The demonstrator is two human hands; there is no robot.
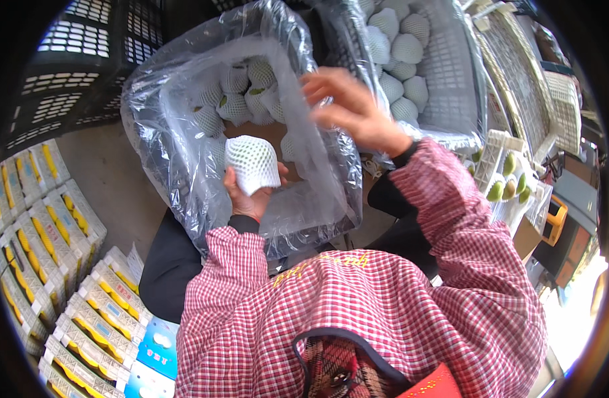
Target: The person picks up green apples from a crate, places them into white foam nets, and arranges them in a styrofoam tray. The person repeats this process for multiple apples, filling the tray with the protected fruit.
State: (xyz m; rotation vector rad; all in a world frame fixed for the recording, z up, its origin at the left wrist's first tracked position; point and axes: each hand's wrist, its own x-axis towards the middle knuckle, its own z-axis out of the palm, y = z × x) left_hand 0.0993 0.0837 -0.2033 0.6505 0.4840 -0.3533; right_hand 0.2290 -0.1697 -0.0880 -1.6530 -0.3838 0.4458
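Note:
Before me stands a crate lined with clear plastic film (pixel 170 164). Several fruits in white foam net sleeves (pixel 234 107) lie in its far part, on a brown bottom. A green fruit in a white foam net sleeve (pixel 253 161) rests in my left hand (pixel 249 201), above the near part of the crate. My right hand (pixel 349 107) hangs over the crate's right rim, blurred, with fingers apart and nothing seen in it.
A second film-lined crate (pixel 448 94) at the upper right holds more sleeved fruits (pixel 404 54). Dark slatted crates (pixel 80 59) stand at the upper left. Stacked pale crates with yellow contents (pixel 45 224) line the left. Uncovered green fruits (pixel 508 181) sit at the right.

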